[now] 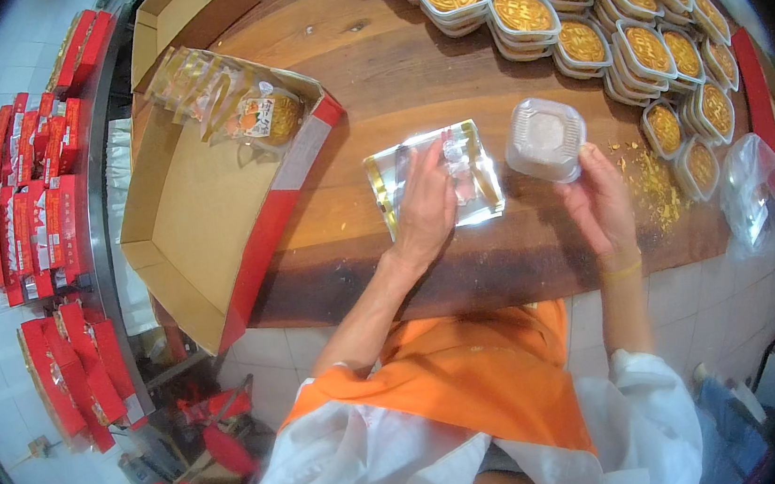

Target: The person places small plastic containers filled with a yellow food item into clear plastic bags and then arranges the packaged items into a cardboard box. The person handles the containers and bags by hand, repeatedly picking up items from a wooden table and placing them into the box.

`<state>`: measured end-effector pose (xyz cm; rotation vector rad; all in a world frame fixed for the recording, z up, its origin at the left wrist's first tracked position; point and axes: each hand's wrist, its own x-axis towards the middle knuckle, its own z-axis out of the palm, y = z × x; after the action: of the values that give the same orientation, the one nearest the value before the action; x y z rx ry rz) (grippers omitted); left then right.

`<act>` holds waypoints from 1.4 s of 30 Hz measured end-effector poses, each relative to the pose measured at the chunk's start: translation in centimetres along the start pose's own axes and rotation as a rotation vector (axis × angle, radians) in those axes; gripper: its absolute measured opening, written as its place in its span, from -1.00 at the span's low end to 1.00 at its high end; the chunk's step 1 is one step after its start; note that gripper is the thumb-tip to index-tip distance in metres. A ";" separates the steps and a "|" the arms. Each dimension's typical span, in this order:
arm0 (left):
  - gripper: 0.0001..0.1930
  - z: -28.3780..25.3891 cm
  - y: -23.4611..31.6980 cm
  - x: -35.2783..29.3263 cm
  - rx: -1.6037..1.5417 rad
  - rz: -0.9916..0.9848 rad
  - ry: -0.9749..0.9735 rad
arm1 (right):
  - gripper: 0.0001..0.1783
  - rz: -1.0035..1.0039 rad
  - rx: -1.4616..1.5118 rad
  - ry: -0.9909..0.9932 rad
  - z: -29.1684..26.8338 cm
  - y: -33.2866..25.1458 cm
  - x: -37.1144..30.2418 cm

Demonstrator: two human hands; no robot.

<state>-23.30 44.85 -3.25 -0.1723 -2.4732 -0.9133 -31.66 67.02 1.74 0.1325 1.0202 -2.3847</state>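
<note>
My left hand [426,202] lies with its fingers stretched out on a small stack of clear and gold printed plastic bags [385,184] on the wooden table. Just right of the bags, my right hand [602,210] pinches the near corner of a clear square plastic tray [544,139]. Its pale base seems to face up, and I cannot make out what is inside. Left of my hands stands a red cardboard box [188,227], open at the top. A row of bagged mooncakes [275,119] leans along its far end.
Stacks of mooncakes in clear trays [520,13] fill the far right of the table [369,64]. Yellow crumbs [657,199] lie beside a clear plastic bag [756,194] at the right edge. Several red boxes [38,194] are piled at the left; another cardboard box [194,17] stands behind.
</note>
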 end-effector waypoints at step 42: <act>-0.33 -10.3 6.1 3.4 -0.418 -0.376 -0.054 | -0.70 -1.202 -1.775 -0.655 15.4 -3.0 -2.4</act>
<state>-20.42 42.76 8.65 0.1376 -2.3732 -1.5990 -29.40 59.02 15.28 -2.0785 2.6554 -0.9150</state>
